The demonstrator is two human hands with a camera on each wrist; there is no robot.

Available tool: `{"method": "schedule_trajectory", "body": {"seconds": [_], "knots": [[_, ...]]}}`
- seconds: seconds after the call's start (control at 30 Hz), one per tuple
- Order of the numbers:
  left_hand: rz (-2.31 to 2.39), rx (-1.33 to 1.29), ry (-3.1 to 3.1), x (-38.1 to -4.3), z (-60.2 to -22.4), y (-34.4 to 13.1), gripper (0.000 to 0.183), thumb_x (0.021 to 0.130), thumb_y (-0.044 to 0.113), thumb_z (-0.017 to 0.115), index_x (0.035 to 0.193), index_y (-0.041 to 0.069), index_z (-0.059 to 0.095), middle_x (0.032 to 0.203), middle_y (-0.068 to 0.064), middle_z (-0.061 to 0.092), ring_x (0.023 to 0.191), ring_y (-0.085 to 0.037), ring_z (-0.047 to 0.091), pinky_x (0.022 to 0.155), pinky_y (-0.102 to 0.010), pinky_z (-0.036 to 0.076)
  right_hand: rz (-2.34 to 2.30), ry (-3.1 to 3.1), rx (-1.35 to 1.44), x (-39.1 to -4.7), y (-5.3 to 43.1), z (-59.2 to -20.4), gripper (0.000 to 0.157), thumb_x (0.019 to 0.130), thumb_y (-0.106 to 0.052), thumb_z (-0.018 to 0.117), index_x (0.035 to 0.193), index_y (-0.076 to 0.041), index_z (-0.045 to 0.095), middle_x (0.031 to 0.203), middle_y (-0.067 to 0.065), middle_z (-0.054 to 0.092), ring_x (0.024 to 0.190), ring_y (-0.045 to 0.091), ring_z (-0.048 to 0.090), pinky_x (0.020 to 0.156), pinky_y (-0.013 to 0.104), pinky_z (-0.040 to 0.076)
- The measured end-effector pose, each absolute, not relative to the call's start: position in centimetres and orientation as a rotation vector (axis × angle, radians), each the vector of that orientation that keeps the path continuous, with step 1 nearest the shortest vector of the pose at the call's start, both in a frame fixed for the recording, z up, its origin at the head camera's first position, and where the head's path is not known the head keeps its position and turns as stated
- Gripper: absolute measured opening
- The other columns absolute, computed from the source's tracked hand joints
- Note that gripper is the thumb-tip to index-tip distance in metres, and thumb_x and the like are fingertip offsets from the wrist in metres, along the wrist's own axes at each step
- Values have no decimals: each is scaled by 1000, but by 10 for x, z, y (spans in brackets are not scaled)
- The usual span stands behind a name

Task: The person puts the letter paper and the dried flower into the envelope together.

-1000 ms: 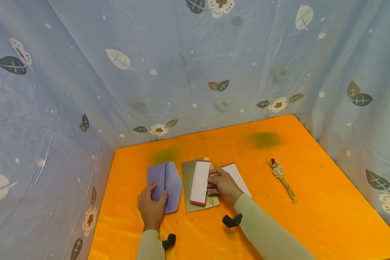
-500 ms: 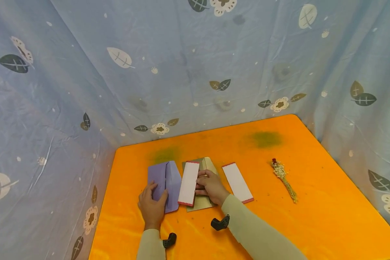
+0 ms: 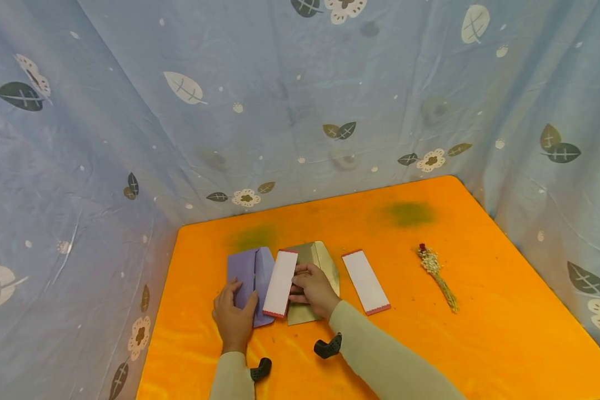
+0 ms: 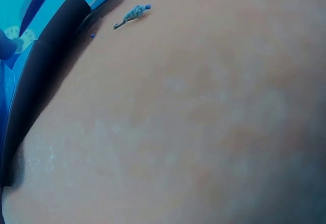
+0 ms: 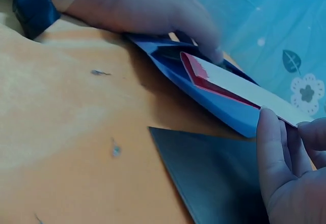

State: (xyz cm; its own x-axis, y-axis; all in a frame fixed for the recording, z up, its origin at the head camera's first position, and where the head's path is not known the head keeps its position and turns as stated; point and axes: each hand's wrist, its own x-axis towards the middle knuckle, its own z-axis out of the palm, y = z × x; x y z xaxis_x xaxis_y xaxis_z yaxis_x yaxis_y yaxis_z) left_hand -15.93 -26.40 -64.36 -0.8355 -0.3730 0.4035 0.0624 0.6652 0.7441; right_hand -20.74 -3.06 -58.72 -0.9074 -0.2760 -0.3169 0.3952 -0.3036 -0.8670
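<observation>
My left hand grips a purple envelope at its left side, with the thumb by its mouth. In the right wrist view the mouth of this envelope gapes, and the left hand is behind it. Between thumb and fingers, my right hand pinches a folded white card with red scalloped ends. The card lies tilted over the envelope's right part, its near end by the gaping mouth. Under the right hand is a gold envelope, partly covered by hand and card.
A second white card with red ends lies to the right of the gold envelope. Farther right is a small dried-flower bunch with a red bloom. An orange cloth covers the table, and a patterned blue curtain hangs around it.
My right hand has carried the white card leftward from over the gold envelope to the purple one, uncovering more of the gold envelope and the second card. My left hand has stayed in place.
</observation>
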Motion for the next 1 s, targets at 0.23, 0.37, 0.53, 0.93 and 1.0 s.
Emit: {"method": "schedule_trajectory", "body": {"seconds": [0.23, 0.37, 0.53, 0.93, 1.0], "knots": [[-1086, 244, -2343, -159, -640, -261, 44, 91, 21, 89, 129, 5, 73, 149, -12, 65, 136, -41, 49, 111, -63, 27, -2243, 1530, 148, -205, -43, -590, 26, 110, 0, 58, 135, 3, 53, 109, 18, 66, 85, 26, 69, 77, 43, 65], [-1095, 250, -2342, -159, -639, -260, 45, 91, 22, 89, 129, 5, 73, 149, -11, 65, 136, -40, 49, 112, -63, 26, -2253, 1520, 149, -204, -47, -592, 26, 110, 0, 59, 135, 3, 54, 109, 18, 66, 87, 27, 69, 79, 46, 65], [-1098, 253, -2343, -160, -639, -260, 45, 91, 23, 88, 130, 5, 73, 149, -11, 65, 137, -40, 49, 113, -62, 27, -2239, 1533, 138, -203, -49, -593, 27, 110, -2, 59, 136, 2, 54, 111, 18, 66, 89, 28, 69, 80, 46, 64], [-1101, 253, -2348, -158, -639, -262, 45, 92, 23, 89, 130, 6, 73, 150, -9, 64, 136, -39, 49, 113, -61, 27, -2272, 1601, 236, -204, -52, -593, 29, 111, -1, 56, 140, 4, 54, 107, 19, 66, 86, 28, 69, 75, 43, 65], [-1101, 254, -2351, -158, -639, -262, 45, 92, 24, 89, 130, 6, 73, 150, -9, 64, 136, -39, 49, 113, -61, 27, -2287, 1599, 255, -204, -53, -592, 30, 112, -1, 56, 141, 3, 53, 109, 19, 65, 88, 28, 68, 75, 43, 65]]}}
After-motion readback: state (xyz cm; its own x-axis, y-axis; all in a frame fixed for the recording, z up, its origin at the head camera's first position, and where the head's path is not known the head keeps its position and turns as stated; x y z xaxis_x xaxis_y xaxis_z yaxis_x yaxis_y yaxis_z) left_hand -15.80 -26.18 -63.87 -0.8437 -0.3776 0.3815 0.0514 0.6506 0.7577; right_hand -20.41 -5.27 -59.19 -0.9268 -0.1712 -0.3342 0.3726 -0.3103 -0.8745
